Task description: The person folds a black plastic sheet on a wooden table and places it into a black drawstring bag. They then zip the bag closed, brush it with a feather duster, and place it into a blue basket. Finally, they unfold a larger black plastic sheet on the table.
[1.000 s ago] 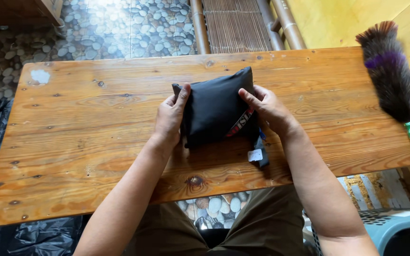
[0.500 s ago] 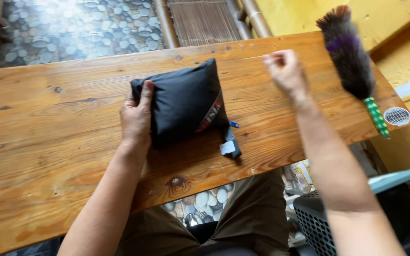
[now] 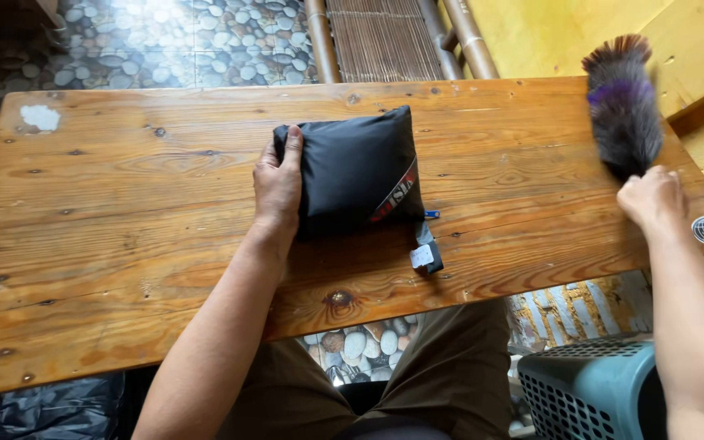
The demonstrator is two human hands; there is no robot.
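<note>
Fingers of your left hand [image 3: 277, 186] lie flat, pressing the black pouch [image 3: 356, 173] on the wooden table [image 3: 124, 228]; your right hand [image 3: 652, 200] closes around the feather duster [image 3: 622, 106] far right.

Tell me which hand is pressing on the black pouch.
The left hand, flat on the black pouch's left edge. The right hand is far off, on the feather duster's handle.

Folded bag [image 3: 356, 167] mid-table [image 3: 124, 228], feather duster [image 3: 622, 106] far right, basket [image 3: 592, 391] below right edge.
</note>
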